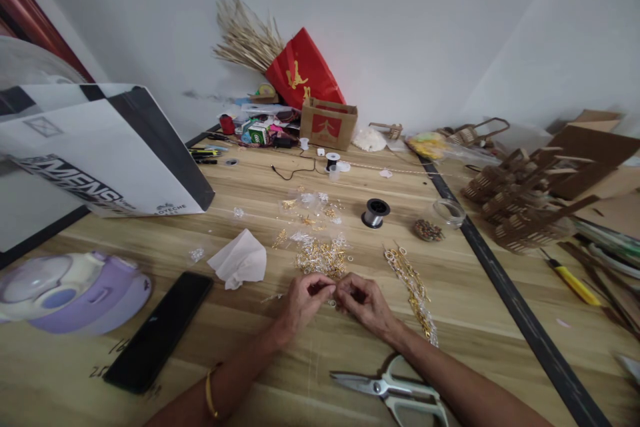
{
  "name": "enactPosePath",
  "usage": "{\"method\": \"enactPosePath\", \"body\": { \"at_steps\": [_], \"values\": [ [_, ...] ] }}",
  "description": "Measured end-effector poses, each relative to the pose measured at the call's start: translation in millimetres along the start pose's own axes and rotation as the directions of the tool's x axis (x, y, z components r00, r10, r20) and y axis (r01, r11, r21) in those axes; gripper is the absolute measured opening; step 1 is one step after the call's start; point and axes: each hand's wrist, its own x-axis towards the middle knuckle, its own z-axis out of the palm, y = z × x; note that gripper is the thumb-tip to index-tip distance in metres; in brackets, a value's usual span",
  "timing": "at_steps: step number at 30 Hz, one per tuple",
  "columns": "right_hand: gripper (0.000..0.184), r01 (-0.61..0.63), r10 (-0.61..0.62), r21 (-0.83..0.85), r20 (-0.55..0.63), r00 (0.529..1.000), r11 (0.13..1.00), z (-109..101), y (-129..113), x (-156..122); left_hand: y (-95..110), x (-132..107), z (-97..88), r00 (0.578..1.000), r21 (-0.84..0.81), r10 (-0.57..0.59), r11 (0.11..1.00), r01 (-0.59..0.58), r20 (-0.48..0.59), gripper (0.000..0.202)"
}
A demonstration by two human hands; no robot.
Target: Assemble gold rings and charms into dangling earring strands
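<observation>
My left hand [309,297] and my right hand [363,300] meet over the middle of the table, fingertips pinched close together. Whatever they pinch is too small to make out. Just beyond them lies a pile of gold and clear beads [323,257]. A small ring [332,303] shows below the fingertips. To the right of my right hand stretches a bundle of gold and clear beaded strands [413,290]. Scissors [390,388] with pale handles rest under my right forearm, blades pointing left. A spool of silver wire [375,213] stands further back.
At left are a crumpled tissue [239,260], a black phone [159,332], a purple-and-white bottle [80,293] and a large white box [110,153]. Small woven baskets [520,207], a glass jar [449,213] and a yellow-handled tool [575,282] lie right. A paper bag [329,123] stands behind.
</observation>
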Motion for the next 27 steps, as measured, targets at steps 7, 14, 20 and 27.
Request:
{"method": "enactPosePath", "body": {
  "at_steps": [7,14,20,27],
  "values": [
    [0.026,-0.036,0.036,0.017,0.002,0.999,0.999,0.9,1.2,0.3,6.2,-1.3,-1.1,1.0,-0.018,-0.012,1.0,0.012,0.022,0.019],
    [0.028,-0.064,0.064,0.02,0.001,0.998,0.998,1.6,-0.8,0.8,7.2,-1.8,-2.2,0.999,0.034,0.022,0.999,-0.023,0.033,0.02],
    [0.029,-0.062,0.062,0.041,0.0,0.998,0.997,1.8,-1.3,1.0,6.2,-1.9,-3.8,0.993,0.18,0.119,0.977,-0.117,-0.002,0.017],
    [0.03,-0.078,0.075,0.135,0.028,0.997,0.988,-0.3,-1.4,2.1,10.3,-3.3,-4.9,0.988,0.227,0.155,0.963,-0.148,-0.015,0.015]
  ]
}}
